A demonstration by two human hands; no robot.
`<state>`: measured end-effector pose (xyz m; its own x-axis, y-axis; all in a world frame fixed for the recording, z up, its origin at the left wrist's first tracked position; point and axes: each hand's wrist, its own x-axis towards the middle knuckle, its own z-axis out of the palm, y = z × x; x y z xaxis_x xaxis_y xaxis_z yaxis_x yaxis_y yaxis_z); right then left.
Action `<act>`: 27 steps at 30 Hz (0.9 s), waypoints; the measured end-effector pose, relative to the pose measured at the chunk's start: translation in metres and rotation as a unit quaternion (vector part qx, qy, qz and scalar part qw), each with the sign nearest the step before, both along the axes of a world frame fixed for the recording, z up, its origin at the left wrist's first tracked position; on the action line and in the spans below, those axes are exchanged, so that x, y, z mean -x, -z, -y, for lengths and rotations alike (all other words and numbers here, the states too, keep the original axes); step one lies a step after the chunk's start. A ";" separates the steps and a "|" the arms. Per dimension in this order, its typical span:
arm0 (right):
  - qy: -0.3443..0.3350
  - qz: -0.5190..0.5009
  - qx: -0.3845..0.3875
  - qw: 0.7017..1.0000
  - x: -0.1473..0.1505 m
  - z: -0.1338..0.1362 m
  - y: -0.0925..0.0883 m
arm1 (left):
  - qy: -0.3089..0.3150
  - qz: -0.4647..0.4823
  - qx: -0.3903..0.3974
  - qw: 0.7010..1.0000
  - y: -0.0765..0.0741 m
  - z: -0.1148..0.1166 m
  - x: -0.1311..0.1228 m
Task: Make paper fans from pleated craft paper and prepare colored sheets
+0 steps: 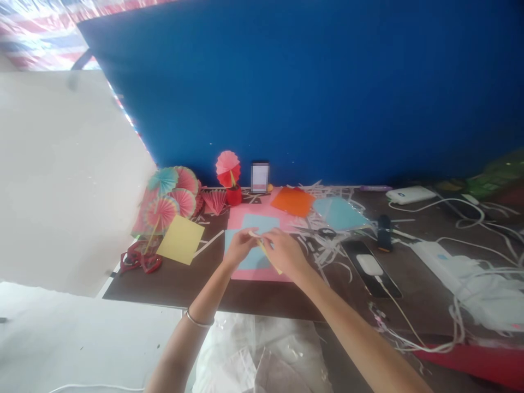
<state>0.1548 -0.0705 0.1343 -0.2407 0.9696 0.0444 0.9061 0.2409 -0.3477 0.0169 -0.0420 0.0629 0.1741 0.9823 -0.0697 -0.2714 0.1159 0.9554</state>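
Observation:
Above the light blue paper (262, 221), my two hands meet with their fingertips close together. Between the fingers of my left hand (240, 245) there is a small whitish piece (254, 234), too small to identify. My right hand (284, 250) is closed around a narrow yellow paper strip (264, 248), whose lower end pokes out below the palm. Under the light blue paper lies a larger pink sheet (245, 274). Just left of my hands, a yellow square paper (181, 240) rests on the table.
Folded paper fans (184, 185) and red-handled scissors (141, 259) stand or lie at left. A red cup (234, 195) and a propped phone (260, 178) are behind. To the right are orange paper (292, 201), white paper scraps (327, 245), a dark phone (380, 281) and cables.

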 end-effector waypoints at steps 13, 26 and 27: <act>-0.006 0.032 -0.027 0.999 -0.005 -0.009 -0.003 | 0.023 -0.097 -0.059 0.993 0.007 -0.003 0.013; -0.037 0.050 -0.046 0.997 -0.009 -0.022 0.007 | 0.056 -0.104 -0.083 0.990 0.008 -0.002 0.020; -0.038 0.053 -0.043 0.997 -0.009 -0.022 0.006 | 0.059 -0.103 -0.084 0.989 0.008 -0.002 0.021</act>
<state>0.1638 -0.0481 0.1285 -0.3202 0.9423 0.0981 0.9148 0.3344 -0.2266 -0.0042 -0.0396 0.0545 0.2872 0.9567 0.0466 -0.0633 -0.0296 0.9976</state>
